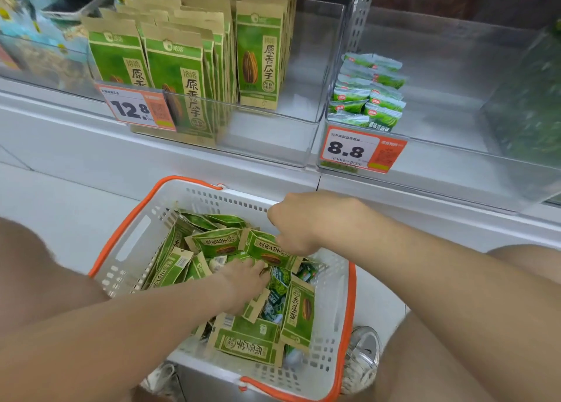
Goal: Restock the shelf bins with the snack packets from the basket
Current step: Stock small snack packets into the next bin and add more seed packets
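Head view: a white perforated plastic basket (pixel 132 243) with an orange rim holds a loose heap of flat green snack packets (pixel 246 342) edged in kraft paper. The right hand (pixel 306 222), near the basket's far edge, pinches one packet (pixel 268 251) with curled fingers. The left hand (pixel 243 280) is buried among packets at mid-basket; its grip cannot be told. Above, a clear rigid shelf bin (pixel 273 140) carries upright packets in rows (pixel 179 67); the neighbouring bin (pixel 455 149) has small glossy pouches (pixel 367 98) stacked in its front left corner
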A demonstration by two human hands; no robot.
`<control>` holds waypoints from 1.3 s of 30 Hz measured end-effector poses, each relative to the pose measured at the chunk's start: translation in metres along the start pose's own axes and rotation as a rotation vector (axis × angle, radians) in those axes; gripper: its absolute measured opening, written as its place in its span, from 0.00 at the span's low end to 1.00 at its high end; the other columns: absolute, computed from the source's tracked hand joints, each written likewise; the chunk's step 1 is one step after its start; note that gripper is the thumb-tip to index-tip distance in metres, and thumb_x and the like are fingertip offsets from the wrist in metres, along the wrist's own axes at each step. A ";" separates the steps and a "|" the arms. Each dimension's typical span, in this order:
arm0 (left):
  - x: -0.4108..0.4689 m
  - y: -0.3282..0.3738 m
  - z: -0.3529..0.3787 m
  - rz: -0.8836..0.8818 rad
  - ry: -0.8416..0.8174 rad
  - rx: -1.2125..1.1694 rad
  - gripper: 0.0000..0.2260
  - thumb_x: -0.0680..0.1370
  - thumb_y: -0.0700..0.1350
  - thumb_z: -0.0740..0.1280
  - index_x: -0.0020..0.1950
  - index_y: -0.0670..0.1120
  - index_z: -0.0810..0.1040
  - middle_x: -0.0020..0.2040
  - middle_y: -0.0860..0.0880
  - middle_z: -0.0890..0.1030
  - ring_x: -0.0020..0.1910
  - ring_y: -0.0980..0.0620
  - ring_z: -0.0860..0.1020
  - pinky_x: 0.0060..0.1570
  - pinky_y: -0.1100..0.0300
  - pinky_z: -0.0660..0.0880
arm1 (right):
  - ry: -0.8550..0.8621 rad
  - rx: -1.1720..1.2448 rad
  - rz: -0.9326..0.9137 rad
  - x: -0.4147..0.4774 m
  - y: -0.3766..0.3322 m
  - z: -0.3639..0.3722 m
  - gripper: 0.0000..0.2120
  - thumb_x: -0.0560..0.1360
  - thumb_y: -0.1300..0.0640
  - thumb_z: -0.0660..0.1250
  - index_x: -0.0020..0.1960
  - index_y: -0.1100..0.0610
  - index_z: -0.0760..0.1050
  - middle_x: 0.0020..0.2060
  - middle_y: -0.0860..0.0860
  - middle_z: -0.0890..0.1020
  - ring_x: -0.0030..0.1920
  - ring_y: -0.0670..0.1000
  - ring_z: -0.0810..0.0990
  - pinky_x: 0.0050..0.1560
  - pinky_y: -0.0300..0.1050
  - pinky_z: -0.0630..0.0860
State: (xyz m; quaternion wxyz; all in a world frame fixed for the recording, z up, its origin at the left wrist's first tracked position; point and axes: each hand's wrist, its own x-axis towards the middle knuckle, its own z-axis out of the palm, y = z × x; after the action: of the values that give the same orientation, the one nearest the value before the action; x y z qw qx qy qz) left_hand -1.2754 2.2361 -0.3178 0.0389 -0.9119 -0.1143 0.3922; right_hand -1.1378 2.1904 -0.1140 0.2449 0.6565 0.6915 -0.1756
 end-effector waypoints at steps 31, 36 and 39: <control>-0.184 -0.112 -0.183 -0.208 1.194 -2.087 0.09 0.83 0.41 0.68 0.55 0.36 0.83 0.47 0.35 0.84 0.47 0.37 0.84 0.52 0.42 0.80 | 1.044 0.234 -0.345 -0.033 0.030 -0.065 0.32 0.73 0.60 0.77 0.74 0.49 0.73 0.68 0.51 0.74 0.70 0.54 0.71 0.66 0.55 0.74; -0.190 -0.106 -0.192 -0.331 1.321 -1.887 0.12 0.83 0.52 0.67 0.48 0.46 0.85 0.36 0.48 0.78 0.28 0.54 0.75 0.32 0.58 0.74 | 1.293 0.839 -0.200 -0.039 0.025 -0.074 0.22 0.77 0.50 0.75 0.63 0.55 0.68 0.47 0.47 0.83 0.45 0.51 0.83 0.45 0.52 0.80; -0.191 -0.103 -0.191 -0.311 1.416 -1.501 0.21 0.86 0.56 0.61 0.46 0.45 0.87 0.36 0.55 0.84 0.35 0.56 0.80 0.43 0.53 0.76 | 1.269 1.148 -0.119 -0.039 0.026 -0.081 0.21 0.78 0.50 0.75 0.62 0.56 0.68 0.48 0.48 0.84 0.37 0.51 0.85 0.32 0.53 0.82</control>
State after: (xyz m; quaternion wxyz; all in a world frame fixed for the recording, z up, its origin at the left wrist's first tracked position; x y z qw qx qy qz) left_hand -1.2824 2.2936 -0.0348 -0.4296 -0.6983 -0.3959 -0.4135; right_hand -1.1206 2.2065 -0.0237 -0.5680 0.6155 0.5351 -0.1104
